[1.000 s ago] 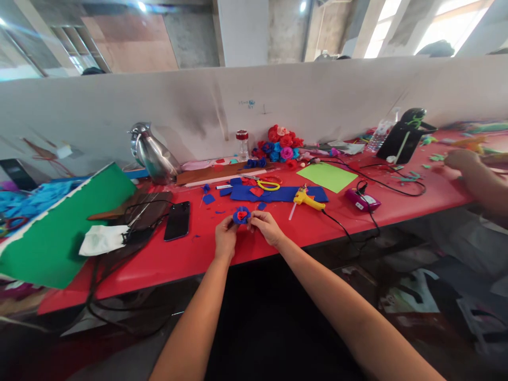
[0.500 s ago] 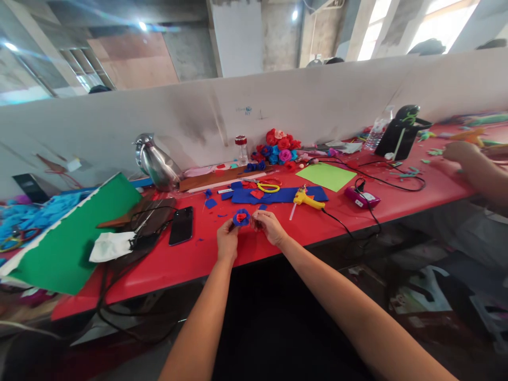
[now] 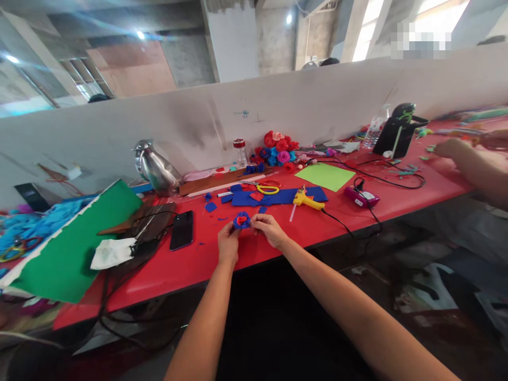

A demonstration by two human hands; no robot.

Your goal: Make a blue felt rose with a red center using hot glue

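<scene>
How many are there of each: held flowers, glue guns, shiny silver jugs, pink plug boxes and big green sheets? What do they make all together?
Held flower: 1
Glue gun: 1
Silver jug: 1
Pink plug box: 1
Green sheets: 2 (light green one, dark green one)
Total: 6

- Left forearm (image 3: 206, 312): bare, rising from the near side, angled slightly right.
- Left hand (image 3: 228, 244): upright, fingers curled in a grip.
- Right forearm (image 3: 341, 299): bare, slanting far and left.
- Right hand (image 3: 270, 231): just beside the left, fingertips bunched in a pinch.
</scene>
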